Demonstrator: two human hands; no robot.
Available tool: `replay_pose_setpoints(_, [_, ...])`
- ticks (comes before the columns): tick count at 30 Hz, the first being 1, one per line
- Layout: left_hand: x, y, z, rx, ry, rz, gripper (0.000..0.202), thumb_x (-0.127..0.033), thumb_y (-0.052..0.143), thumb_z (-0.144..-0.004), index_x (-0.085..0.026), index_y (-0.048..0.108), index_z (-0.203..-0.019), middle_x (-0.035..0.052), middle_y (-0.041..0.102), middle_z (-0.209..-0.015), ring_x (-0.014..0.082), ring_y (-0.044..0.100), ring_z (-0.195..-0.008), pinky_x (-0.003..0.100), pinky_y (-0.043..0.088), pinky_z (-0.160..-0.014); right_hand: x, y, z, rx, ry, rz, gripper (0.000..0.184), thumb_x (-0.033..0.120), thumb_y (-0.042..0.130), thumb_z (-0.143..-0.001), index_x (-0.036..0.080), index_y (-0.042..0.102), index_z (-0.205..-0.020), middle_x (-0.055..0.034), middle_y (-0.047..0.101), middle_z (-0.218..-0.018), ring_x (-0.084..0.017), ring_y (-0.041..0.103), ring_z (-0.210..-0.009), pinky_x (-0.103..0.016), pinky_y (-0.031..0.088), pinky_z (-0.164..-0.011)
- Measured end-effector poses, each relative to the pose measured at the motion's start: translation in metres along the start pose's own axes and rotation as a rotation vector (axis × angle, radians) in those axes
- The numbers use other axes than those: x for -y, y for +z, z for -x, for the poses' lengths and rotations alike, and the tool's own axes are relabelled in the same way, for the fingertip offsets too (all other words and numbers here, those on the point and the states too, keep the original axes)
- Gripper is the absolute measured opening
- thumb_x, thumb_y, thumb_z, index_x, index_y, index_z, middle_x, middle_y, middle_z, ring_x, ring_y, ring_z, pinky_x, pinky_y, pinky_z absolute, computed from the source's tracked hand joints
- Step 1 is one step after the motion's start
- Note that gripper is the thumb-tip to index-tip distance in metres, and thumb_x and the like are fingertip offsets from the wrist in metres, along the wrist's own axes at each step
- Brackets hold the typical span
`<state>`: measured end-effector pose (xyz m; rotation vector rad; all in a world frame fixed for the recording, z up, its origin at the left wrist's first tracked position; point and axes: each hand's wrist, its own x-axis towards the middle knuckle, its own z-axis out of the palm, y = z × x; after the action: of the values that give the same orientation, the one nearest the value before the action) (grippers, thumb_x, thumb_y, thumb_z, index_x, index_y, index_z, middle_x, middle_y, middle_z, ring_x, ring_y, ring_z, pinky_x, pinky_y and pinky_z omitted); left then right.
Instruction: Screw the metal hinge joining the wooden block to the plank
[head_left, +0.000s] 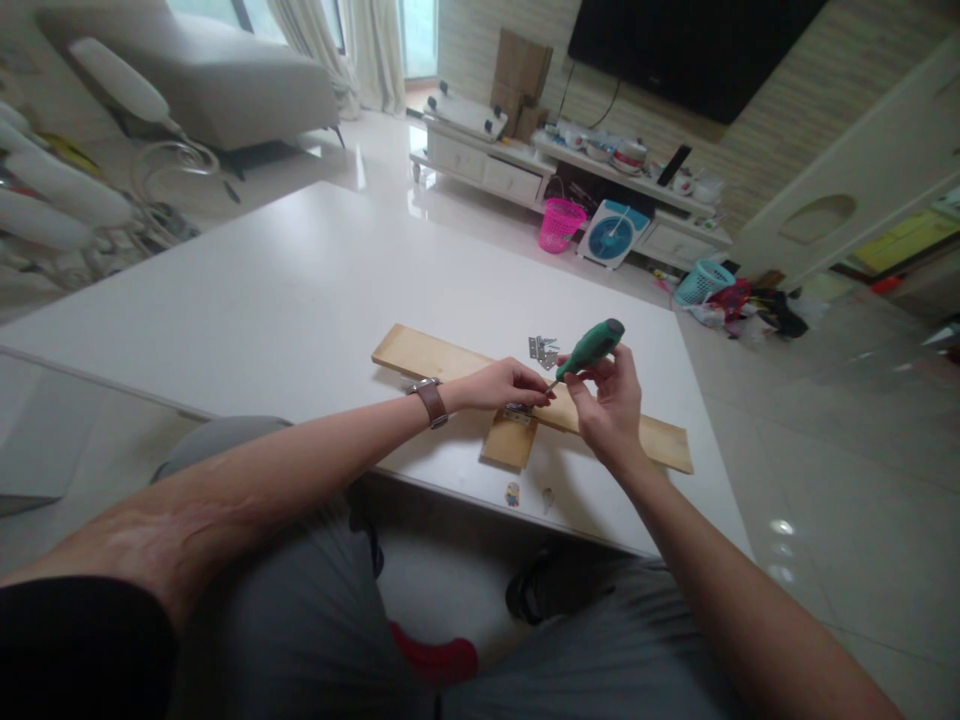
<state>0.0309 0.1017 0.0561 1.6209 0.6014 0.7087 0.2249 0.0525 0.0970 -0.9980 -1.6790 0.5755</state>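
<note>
A long wooden board (435, 357) lies across the white table (285, 300), with a short wooden piece (508, 444) butting against its near edge. A small metal hinge (517, 409) sits where the two meet. My left hand (506, 385), a brown watch on its wrist, pinches down at the hinge; what its fingertips hold is too small to make out. My right hand (611, 400) grips a green-handled screwdriver (591, 349), tip angled down toward the hinge.
Several loose metal hinges (542, 349) lie just beyond the board. Two small stickers (513, 494) mark the table's near edge. Beyond the table stand a pink basket (559, 224), a small fan (611, 235), a TV bench and a grey sofa (210, 80).
</note>
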Motion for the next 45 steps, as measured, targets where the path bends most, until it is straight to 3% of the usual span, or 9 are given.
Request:
replay_pose_setpoints(9, [0.0011, -0.0006, 0.0006, 0.004, 0.013, -0.027, 0.018, -0.028, 0.080, -0.087, -0.013, 0.085, -0.096, 0.0070, 0.081, -0.089, 0.0149, 0.071, -0.081, 0.029, 0.054, -0.086, -0.0055, -0.0011, -0.0030, -0.049, 0.001, 0.057, 0.050, 0.030, 0.085, -0.079, 0.030, 0.053, -0.118, 0.0029, 0.065, -0.098, -0.017, 0.067, -0.087, -0.032, 0.056, -0.070])
replay_pose_setpoints(19, [-0.0015, 0.0004, 0.0008, -0.012, 0.021, -0.021, 0.021, -0.032, 0.084, -0.083, -0.014, 0.086, -0.094, 0.0082, 0.082, -0.092, 0.0164, 0.071, -0.085, 0.031, 0.055, -0.087, 0.0017, -0.0002, -0.0004, -0.002, -0.006, -0.029, 0.052, 0.020, 0.074, -0.083, 0.030, 0.049, -0.128, -0.0012, 0.075, -0.105, -0.020, 0.073, -0.096, -0.034, 0.055, -0.077])
replay_pose_setpoints(27, [0.0028, -0.0010, 0.0003, -0.004, 0.042, -0.035, 0.020, -0.032, 0.082, -0.086, -0.015, 0.086, -0.096, 0.0073, 0.082, -0.091, 0.0156, 0.071, -0.082, 0.029, 0.054, -0.085, -0.0031, -0.0007, -0.0032, -0.074, 0.007, 0.051, 0.058, 0.028, 0.086, -0.076, 0.030, 0.052, -0.123, 0.0032, 0.069, -0.098, -0.017, 0.069, -0.086, -0.031, 0.055, -0.070])
replay_pose_setpoints(35, [0.0041, -0.0017, 0.0003, -0.010, 0.044, -0.042, 0.020, -0.028, 0.080, -0.088, -0.013, 0.085, -0.100, 0.0108, 0.083, -0.100, 0.0167, 0.073, -0.087, 0.030, 0.055, -0.088, 0.0000, 0.0003, 0.0000, 0.002, 0.027, -0.056, 0.048, 0.025, 0.072, -0.089, 0.030, 0.048, -0.129, -0.0037, 0.076, -0.110, -0.023, 0.075, -0.102, -0.038, 0.057, -0.082])
replay_pose_setpoints(41, [0.0040, -0.0011, 0.0009, -0.002, 0.042, -0.044, 0.021, -0.029, 0.080, -0.088, -0.013, 0.085, -0.098, 0.0087, 0.082, -0.092, 0.0155, 0.072, -0.084, 0.029, 0.055, -0.085, -0.0041, -0.0004, -0.0032, -0.082, -0.002, 0.023, 0.056, 0.028, 0.086, -0.077, 0.031, 0.052, -0.121, 0.0034, 0.064, -0.100, -0.016, 0.068, -0.086, -0.029, 0.055, -0.069])
replay_pose_setpoints(45, [0.0047, -0.0003, -0.0001, -0.014, 0.028, -0.019, 0.022, -0.032, 0.082, -0.085, -0.013, 0.085, -0.096, 0.0087, 0.082, -0.094, 0.0167, 0.072, -0.085, 0.031, 0.055, -0.086, -0.0038, -0.0003, -0.0028, -0.075, -0.022, -0.019, 0.057, 0.023, 0.082, -0.079, 0.031, 0.051, -0.126, 0.0028, 0.070, -0.099, -0.017, 0.071, -0.087, -0.031, 0.056, -0.072])
